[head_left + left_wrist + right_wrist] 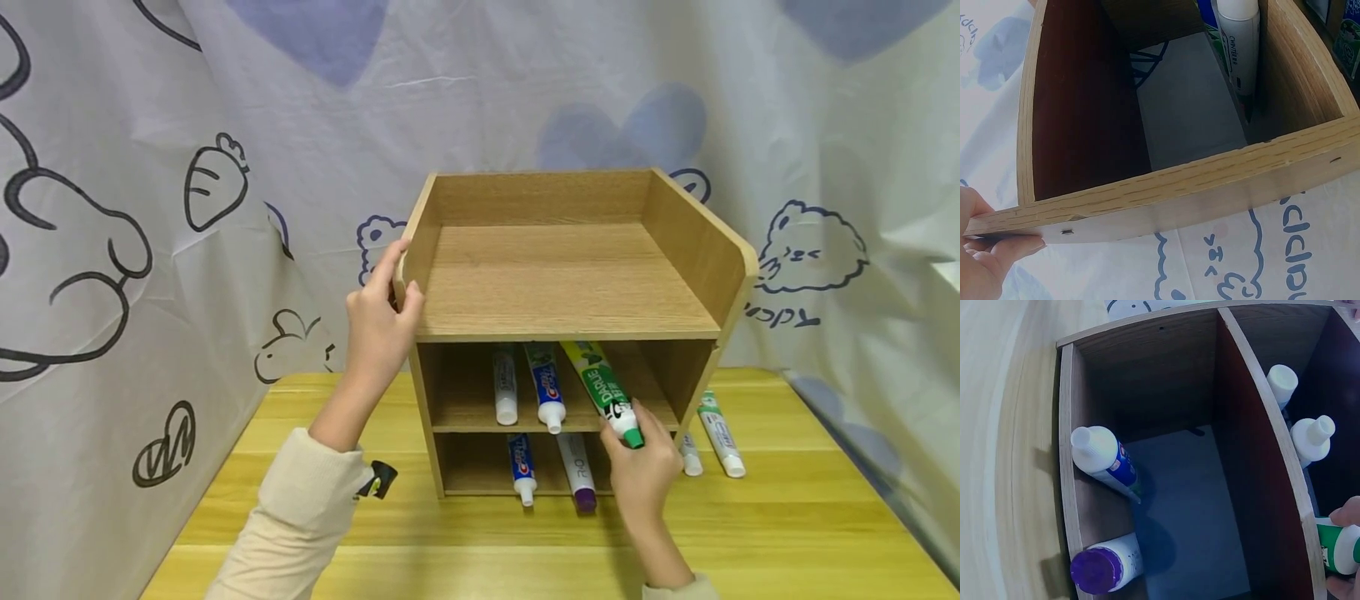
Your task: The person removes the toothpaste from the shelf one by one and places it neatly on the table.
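A wooden shelf unit point(570, 325) stands on the table, with an open top tray and two compartments beneath. My left hand point(382, 317) grips the upper left side panel by its front edge. In my right hand point(643, 467) is the capped end of a green and yellow Darlie-type toothpaste tube point(600, 383), which lies on the middle shelf at the right. To its left on that shelf are a blue Crest toothpaste tube point(547, 387) and a white tube point(506, 387). The bottom compartment holds another blue toothpaste tube point(522, 469) and a white tube with a purple cap point(577, 472).
Two more tubes lie on the table right of the unit: a white one with a green end point(722, 437) and one partly hidden tube point(691, 456). A patterned curtain point(480, 100) hangs close behind and at the left. Bare wood table point(450, 550) stretches in front.
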Available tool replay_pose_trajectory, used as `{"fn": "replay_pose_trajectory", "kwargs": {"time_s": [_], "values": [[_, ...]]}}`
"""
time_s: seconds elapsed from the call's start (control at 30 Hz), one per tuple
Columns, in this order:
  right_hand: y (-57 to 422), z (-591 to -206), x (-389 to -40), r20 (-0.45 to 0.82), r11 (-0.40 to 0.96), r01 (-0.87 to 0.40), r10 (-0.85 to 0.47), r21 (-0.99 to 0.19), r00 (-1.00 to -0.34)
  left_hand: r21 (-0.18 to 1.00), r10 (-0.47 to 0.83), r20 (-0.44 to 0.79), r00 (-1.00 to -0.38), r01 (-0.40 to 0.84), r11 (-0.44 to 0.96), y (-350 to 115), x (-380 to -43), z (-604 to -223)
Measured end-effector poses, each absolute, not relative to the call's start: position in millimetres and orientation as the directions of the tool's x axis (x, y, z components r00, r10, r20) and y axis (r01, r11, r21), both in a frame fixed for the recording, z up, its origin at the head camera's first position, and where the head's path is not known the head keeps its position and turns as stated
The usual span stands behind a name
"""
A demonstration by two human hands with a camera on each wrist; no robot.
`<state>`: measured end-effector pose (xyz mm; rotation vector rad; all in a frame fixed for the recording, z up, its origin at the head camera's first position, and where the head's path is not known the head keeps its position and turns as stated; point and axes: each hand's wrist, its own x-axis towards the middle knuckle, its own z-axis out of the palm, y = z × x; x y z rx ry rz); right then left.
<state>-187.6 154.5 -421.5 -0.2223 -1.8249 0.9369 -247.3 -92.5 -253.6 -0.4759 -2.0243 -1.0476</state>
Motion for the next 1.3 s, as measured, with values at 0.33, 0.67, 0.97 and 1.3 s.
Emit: {"fn": "replay_pose_trajectory", "kwargs": {"time_s": [0.33,0.67,0.97,1.3], "values": [[167.2,-416.0,-177.5,0.670,0.662,-0.244,0.525,-0.709,-0.524,0.500,-0.025,0.795,-0.607,0.631,0.593,-92.8,-247.6,-253.9],[187.0,-406.3,-166.0,0.541,0.600,-0.148,0.552,-0.786,-0.634,0.502,-0.022,0.793,-0.609,0.633,0.589,-92.5,-247.4,-254.0],[198.6,-408.0,-157.5,0.465,0.573,-0.083,0.563,-0.816,-0.684,0.496,-0.017,0.796,-0.605,0.636,0.591,-93.1,-247.0,-254.2],[210.3,-414.3,-149.7,0.527,0.584,-0.146,0.559,-0.798,-0.640,0.496,-0.017,0.796,-0.605,0.636,0.592,-93.1,-248.0,-254.2]]}}
